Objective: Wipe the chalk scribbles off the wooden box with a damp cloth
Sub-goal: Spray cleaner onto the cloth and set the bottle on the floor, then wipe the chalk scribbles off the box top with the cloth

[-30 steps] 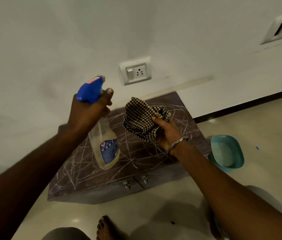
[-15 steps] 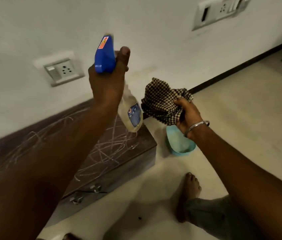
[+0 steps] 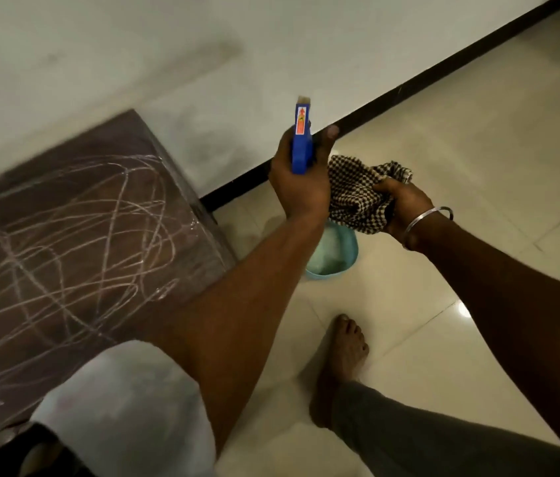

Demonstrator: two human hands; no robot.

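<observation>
The dark wooden box [image 3: 75, 235] lies at the left, its top covered in white chalk scribbles. My left hand [image 3: 300, 182] grips a spray bottle by its blue trigger head [image 3: 301, 142]; the bottle's body is hidden behind the hand. My right hand [image 3: 404, 210], with a metal bangle on the wrist, holds a bunched black-and-white checked cloth [image 3: 356, 192] just right of the sprayer. Both hands hover above the floor, to the right of the box.
A teal basin [image 3: 335, 254] sits on the tiled floor under my hands, partly hidden by my left arm. My bare foot [image 3: 342, 359] and trouser leg are at the lower middle. A white wall with a black skirting [image 3: 392, 94] runs behind.
The view has swung further right, so the box slid left. Both hands have come down and closer together over the basin, and the bottle now points its blue head up.
</observation>
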